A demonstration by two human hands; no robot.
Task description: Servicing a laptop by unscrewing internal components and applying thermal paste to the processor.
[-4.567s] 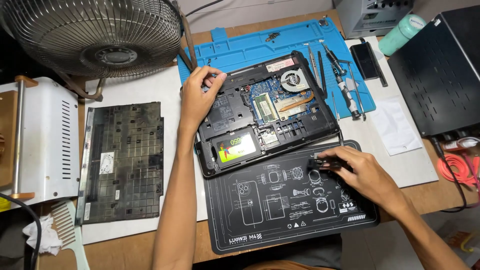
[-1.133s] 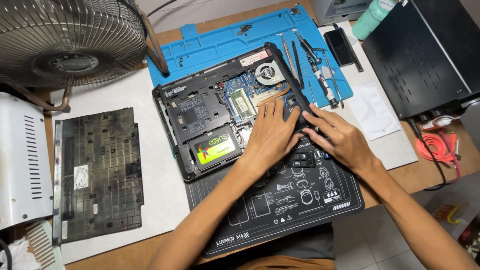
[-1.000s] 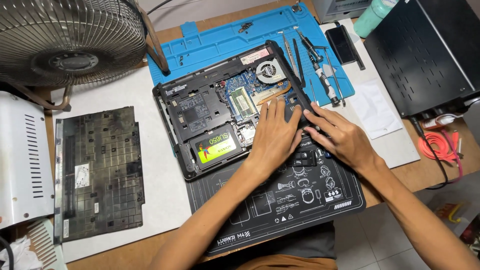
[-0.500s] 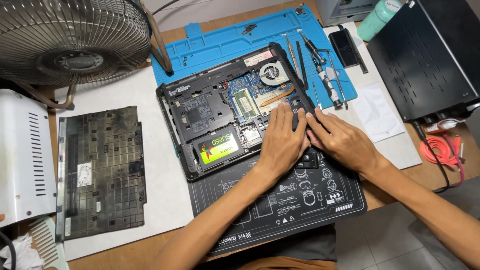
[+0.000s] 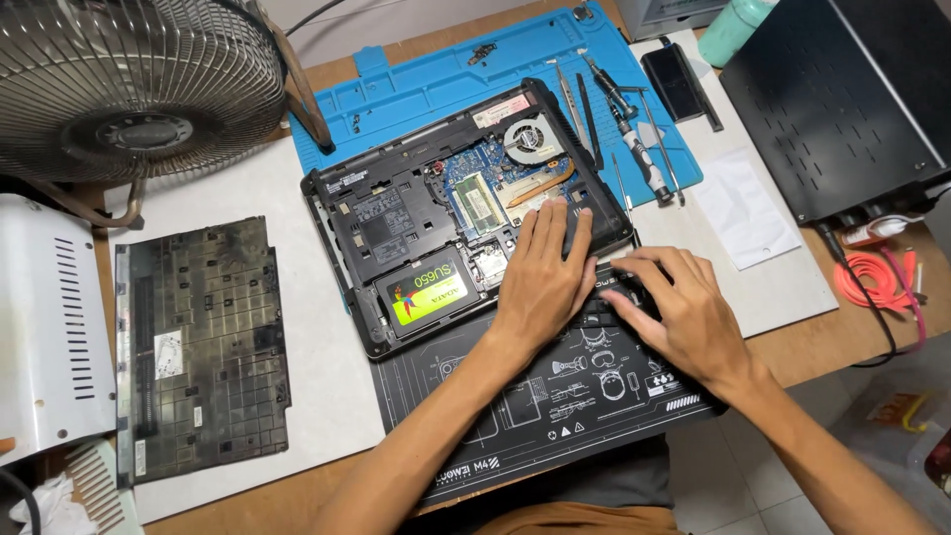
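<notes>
Nearest the wearer, the black printed work mat (image 5: 555,406) lies along the table's front edge, and both forearms cross it. The right hand (image 5: 684,307) rests palm down at the mat's far edge, fingers curled over small dark parts just beside the laptop; whether it grips anything I cannot tell. The left hand (image 5: 543,272) lies flat, fingers straight and together, on the near right corner of the opened black laptop base (image 5: 396,213), holding nothing. Judging by this, the step in hand is bracing the chassis while a part at that corner is worked; the next move would call for steady downward pressure from the left hand and a fine pinch from the right. The green-labelled drive (image 5: 428,294) sits in its bay to the left. Farther off lie the blue silicone mat (image 5: 426,79) and a slim screwdriver (image 5: 634,149).
</notes>
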